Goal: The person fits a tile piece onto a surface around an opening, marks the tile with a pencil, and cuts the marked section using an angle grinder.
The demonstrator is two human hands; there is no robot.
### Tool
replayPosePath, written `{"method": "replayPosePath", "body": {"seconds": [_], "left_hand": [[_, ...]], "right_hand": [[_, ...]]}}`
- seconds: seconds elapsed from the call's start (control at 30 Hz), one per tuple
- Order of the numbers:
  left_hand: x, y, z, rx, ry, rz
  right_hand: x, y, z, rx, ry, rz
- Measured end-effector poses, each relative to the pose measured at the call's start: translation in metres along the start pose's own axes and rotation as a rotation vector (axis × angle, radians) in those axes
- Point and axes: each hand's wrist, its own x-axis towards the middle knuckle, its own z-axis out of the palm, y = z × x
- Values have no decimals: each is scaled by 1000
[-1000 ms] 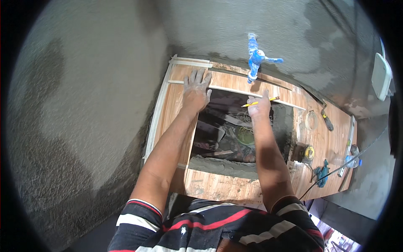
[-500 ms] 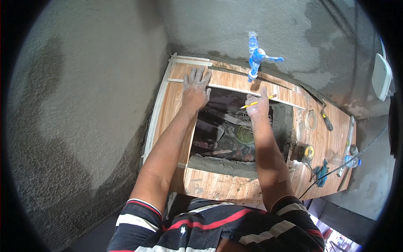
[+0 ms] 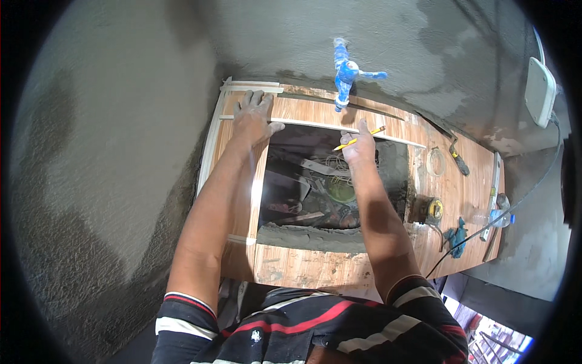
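Right fingers (image 3: 347,139) grasp a pencil (image 3: 345,145); left fingers (image 3: 257,97) splay on the wood-grain surface (image 3: 309,111).

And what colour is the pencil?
The pencil is yellow, best seen in the head view.

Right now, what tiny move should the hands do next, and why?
Perhaps turn the pencil so its tip meets the pale strip: the right hand holds it, tip over the opening, and the left hand lies across the strip.
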Motion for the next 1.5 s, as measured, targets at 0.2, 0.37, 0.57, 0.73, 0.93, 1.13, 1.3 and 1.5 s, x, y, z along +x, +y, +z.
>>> {"method": "replayPosePath", "body": {"seconds": [0.2, 0.37, 0.57, 0.73, 0.93, 1.13, 1.3, 1.5], "left_hand": [[3, 16, -18, -6, -149, 32], [1, 21, -17, -34, -169, 59], [0, 8, -13, 38, -27, -17], [2, -7, -8, 109, 116, -1], [17, -35, -13, 148, 279, 254], [49, -28, -28, 175, 243, 280], [72, -38, -41, 101, 209, 303], [85, -41, -48, -110, 152, 323]], "right_hand": [[-11, 0, -6, 6, 72, -47], [-4, -8, -17, 17, 40, -75], [-5, -10, 6, 40, 103, -75], [4, -13, 2, 30, -6, -100], [-3, -18, 24, 5, 69, -78], [13, -45, 49, -140, 85, -38], [14, -64, 63, -352, -130, 22], [10, -70, 77, -491, -19, -33]]}}
